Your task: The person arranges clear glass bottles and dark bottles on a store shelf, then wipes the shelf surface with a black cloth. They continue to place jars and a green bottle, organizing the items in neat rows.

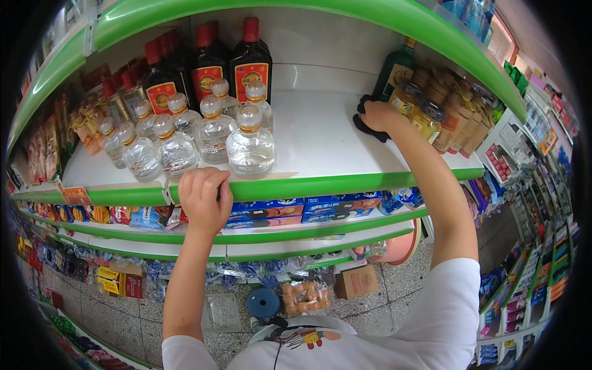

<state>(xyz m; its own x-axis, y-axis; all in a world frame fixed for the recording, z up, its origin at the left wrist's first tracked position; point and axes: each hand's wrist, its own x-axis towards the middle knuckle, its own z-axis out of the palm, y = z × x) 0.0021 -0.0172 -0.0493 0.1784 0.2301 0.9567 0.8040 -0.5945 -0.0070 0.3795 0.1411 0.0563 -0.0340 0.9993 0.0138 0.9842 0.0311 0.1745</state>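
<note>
My right hand point(383, 117) presses a black cloth point(370, 132) onto the white shelf board point(314, 134), close to the jars and the green bottle on the right. My left hand point(203, 196) is curled over the shelf's green front edge point(319, 185), its fingers gripping the rim. Just behind that hand stand several round clear glass bottles point(252, 150) with clear stoppers and gold bands. Dark bottles with red caps and red labels point(252, 62) are lined up behind them.
A green glass bottle point(393, 69), yellow-filled jars point(425, 120) and brown paper-wrapped bottles point(455, 127) stand at the right end. Another green-edged shelf point(259, 9) curves overhead. Blue boxes point(342, 203) fill the shelf below. A cardboard box point(356, 282) and a blue round stool point(263, 303) are on the floor.
</note>
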